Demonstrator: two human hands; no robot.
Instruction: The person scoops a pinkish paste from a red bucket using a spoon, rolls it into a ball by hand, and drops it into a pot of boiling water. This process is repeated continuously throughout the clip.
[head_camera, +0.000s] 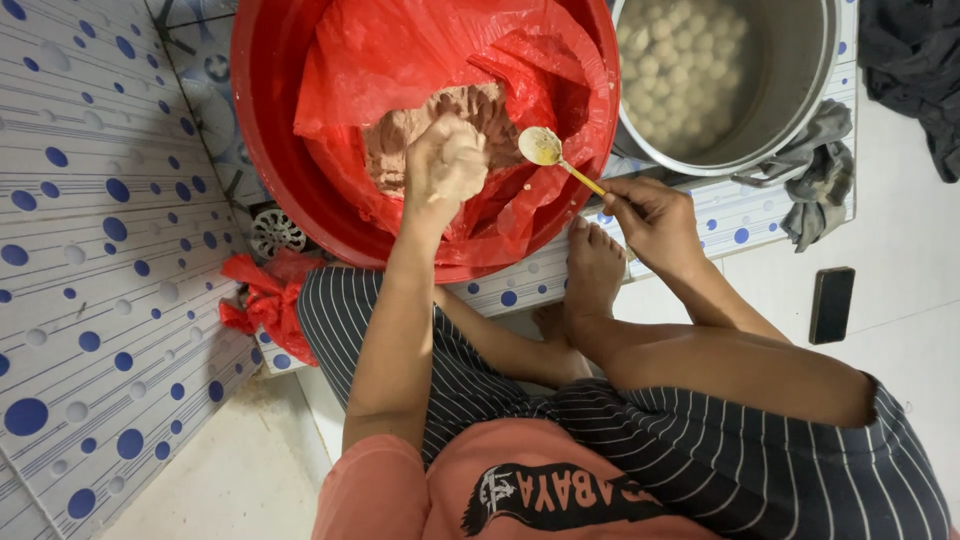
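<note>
Your striped-trousered knees fill the near edge, and beyond them your left hand (443, 165) is closed in a fist around a lump of pale dough, directly over the brown filling (400, 135) in the red plastic-lined basin (262, 120). Your right hand (652, 215) pinches a spoon (553, 155), whose handle slants up-left so its bowl lies just right of that fist.

One red basin (262, 120); one red plastic liner bag (400, 50); one metal pot (800, 90); one spoon (545, 148); one grey cloth (820, 170); one phone (831, 305); many pale dough balls (680, 60), too many to count.
</note>
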